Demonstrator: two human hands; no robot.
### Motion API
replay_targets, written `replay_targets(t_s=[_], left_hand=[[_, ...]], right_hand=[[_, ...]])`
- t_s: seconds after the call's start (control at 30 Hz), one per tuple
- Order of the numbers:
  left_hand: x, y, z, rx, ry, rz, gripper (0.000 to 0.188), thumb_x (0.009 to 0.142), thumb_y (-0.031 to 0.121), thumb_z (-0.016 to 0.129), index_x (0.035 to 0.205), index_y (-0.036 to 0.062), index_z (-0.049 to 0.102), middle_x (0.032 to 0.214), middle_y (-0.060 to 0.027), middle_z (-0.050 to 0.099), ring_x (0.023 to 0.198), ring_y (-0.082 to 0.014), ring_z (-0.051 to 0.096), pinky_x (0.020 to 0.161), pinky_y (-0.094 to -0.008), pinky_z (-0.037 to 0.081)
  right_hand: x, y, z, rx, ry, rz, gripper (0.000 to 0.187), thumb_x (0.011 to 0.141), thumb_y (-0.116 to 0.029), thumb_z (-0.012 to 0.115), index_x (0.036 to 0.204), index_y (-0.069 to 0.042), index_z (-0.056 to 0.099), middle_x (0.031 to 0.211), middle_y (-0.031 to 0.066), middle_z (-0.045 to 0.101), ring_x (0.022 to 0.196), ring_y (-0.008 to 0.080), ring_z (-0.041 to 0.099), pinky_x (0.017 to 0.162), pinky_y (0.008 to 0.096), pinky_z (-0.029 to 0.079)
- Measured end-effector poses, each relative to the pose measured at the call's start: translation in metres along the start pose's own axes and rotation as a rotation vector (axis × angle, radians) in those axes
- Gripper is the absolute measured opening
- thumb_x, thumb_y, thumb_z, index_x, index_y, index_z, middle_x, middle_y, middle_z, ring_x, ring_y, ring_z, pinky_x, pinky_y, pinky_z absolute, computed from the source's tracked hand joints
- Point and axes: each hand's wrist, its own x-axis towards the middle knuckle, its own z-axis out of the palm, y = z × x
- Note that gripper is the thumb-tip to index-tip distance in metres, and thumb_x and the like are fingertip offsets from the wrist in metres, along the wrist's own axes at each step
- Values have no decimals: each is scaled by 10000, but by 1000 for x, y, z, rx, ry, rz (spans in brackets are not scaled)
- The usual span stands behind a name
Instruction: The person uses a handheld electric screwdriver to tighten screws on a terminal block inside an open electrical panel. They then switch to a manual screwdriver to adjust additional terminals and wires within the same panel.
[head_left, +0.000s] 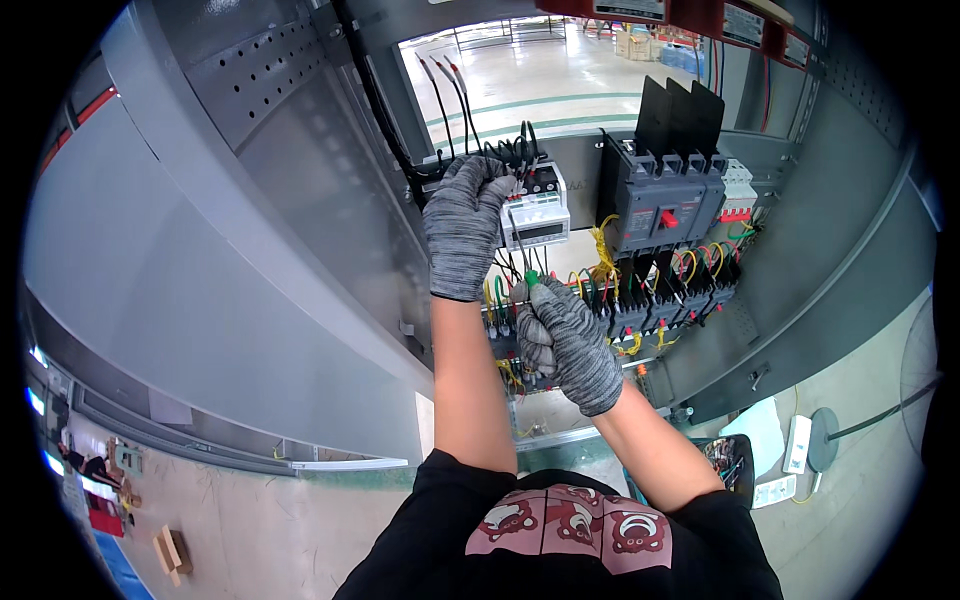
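Note:
My left hand [463, 225], in a grey knitted glove, is closed at the upper left corner of a white energy meter [540, 222] with a small dark display. Its fingertips pinch a black wire [519, 160] at the meter's top terminals; the glove hides part of the grip. Below the meter, my right hand [572, 345], gloved alike, is wrapped round a screwdriver [532, 277] with a green handle. The screwdriver's thin shaft runs up across the meter's front toward the upper terminals. Where exactly its tip touches, I cannot tell.
Right of the meter sits a large grey circuit breaker [665, 205] with black barriers, beside a small white breaker [738, 190]. Several smaller breakers [665, 305] with coloured wires line up below. Grey cabinet walls [290, 235] enclose both sides. A tool bin [738, 465] stands at lower right.

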Motion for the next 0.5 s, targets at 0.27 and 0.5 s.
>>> replay_targets(t_s=[0.27,0.5], left_hand=[[-3,-5,-1,114,36,43,167,812,161,652,913,28,666,865,-113,647,800,-230,619,768,-324,478],[-1,-5,-1,58,21,15,154,807,148,655,903,27,663,851,-109,641,792,-225,615,763,-321,475]], right_hand=[[1,5,8,87,50,-21,209,980,-297,465,1047,-116,543,586,-58,415,416,47,344,348,184,265],[0,2,6,126,5,-3,204,981,-292,465,1035,-116,553,581,-61,417,414,42,347,342,180,258]])
